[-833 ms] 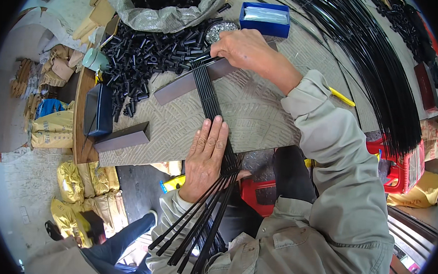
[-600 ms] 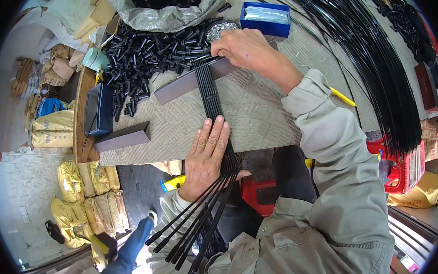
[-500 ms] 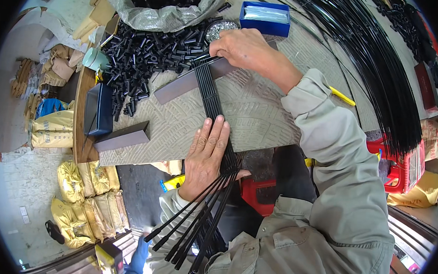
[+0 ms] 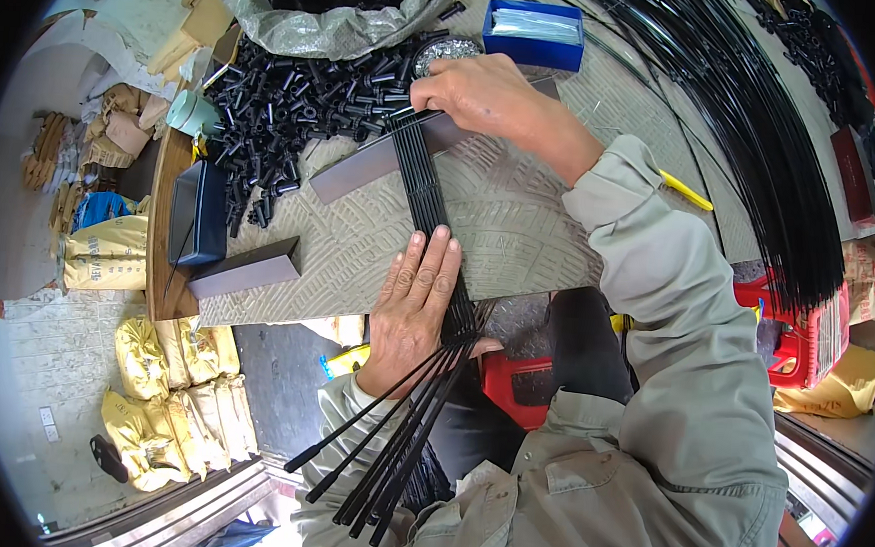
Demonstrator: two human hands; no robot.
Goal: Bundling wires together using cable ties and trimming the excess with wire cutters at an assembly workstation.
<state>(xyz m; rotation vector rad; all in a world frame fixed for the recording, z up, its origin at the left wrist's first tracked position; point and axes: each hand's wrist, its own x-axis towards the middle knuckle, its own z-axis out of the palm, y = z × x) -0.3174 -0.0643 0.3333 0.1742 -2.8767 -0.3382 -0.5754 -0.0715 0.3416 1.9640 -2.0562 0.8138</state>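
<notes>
A flat row of thin black rods (image 4: 425,188) runs from the worktop down toward my lap, its lower ends fanning out over my left wrist. My left hand (image 4: 410,307) lies along this row, fingers stretched over it and thumb underneath, holding the rods. At their upper ends, my right hand (image 4: 474,90) is closed in a pinch. A thin pale edge shows by its fingertips, too small to name. Under the rods' upper part sits a long grey angled block (image 4: 358,173). Just behind my right hand is a round dish (image 4: 441,51) of small shiny pieces.
Loose black tubular parts (image 4: 277,113) pile up at left, below an open woven sack (image 4: 336,42). A blue box (image 4: 531,54) holds pale strips. Many long black rods (image 4: 757,133) lie at right, near a yellow tool (image 4: 685,190). Another grey block (image 4: 247,272) rests near the front edge.
My right hand has shifted very slightly left at the rods' upper ends. The rods' loose lower ends have swung a little. My left hand keeps its hold.
</notes>
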